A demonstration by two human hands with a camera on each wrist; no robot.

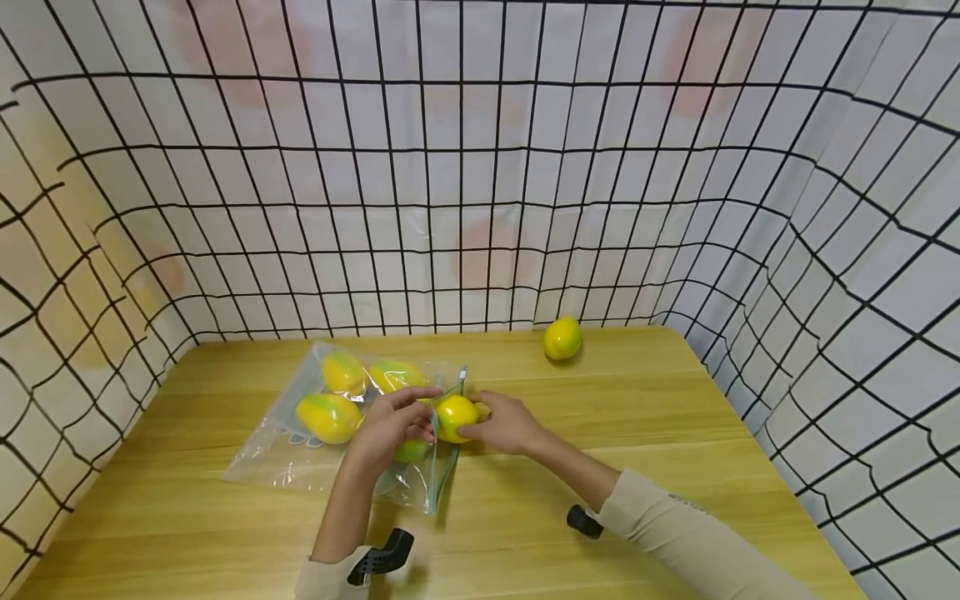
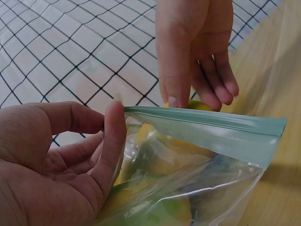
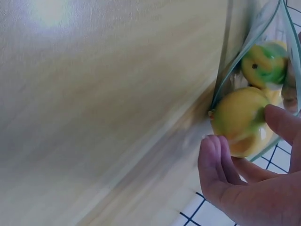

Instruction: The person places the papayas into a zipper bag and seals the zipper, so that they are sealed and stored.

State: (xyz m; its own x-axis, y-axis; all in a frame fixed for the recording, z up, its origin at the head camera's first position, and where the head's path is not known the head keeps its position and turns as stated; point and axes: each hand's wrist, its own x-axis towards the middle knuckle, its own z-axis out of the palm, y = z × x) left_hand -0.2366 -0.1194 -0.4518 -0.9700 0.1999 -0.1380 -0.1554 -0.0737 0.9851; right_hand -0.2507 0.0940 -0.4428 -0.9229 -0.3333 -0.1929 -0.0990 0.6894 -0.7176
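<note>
A clear zip bag (image 1: pixel 258 467) with a pale green zip edge (image 2: pixel 211 120) lies on the table, several yellow-green mangoes (image 1: pixel 327 418) inside it. My left hand (image 1: pixel 392 429) pinches the bag's zip edge between thumb and finger, and the mouth stands apart there. At that mouth my right hand (image 1: pixel 508 422) grips another mango (image 3: pixel 239 120), thumb on one side and fingers on the other. In the right wrist view this mango sits between the bag's two edges, with a green-patched mango (image 3: pixel 264 65) deeper inside. The left wrist view hides most of the held mango behind the zip edge.
One more mango (image 1: pixel 562 337) rests near the table's back edge, right of the bag. A black wire grid (image 1: pixel 480 175) with pale cloth behind it stands along the back and both sides of the wooden table (image 1: pixel 637 417).
</note>
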